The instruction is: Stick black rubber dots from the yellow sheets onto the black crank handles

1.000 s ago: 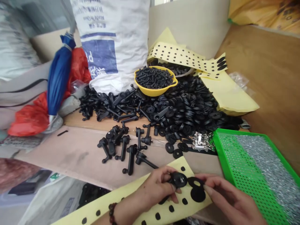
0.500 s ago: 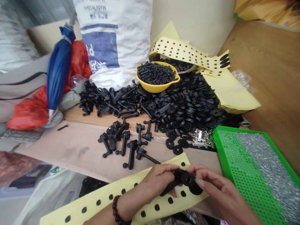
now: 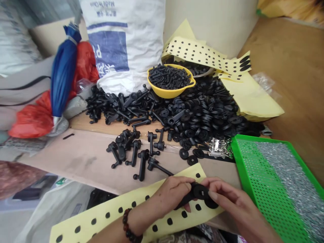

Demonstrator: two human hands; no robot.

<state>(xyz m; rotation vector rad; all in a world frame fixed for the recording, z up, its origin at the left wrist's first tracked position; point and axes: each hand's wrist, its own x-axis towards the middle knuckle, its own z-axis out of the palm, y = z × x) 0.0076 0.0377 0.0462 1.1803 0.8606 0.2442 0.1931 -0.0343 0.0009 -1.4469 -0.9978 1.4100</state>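
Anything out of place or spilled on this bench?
One small black strip lies alone at the left, away from the heaped black parts. Silver clips lie loose beside the green tray, possibly by design.

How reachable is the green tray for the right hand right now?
Probably yes: the green tray lies close beside the right hand with nothing visible between them, though that hand's fingers are busy at the black disc.

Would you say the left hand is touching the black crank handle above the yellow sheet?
Touching: the head view shows the left hand, fingers around the crank handle.
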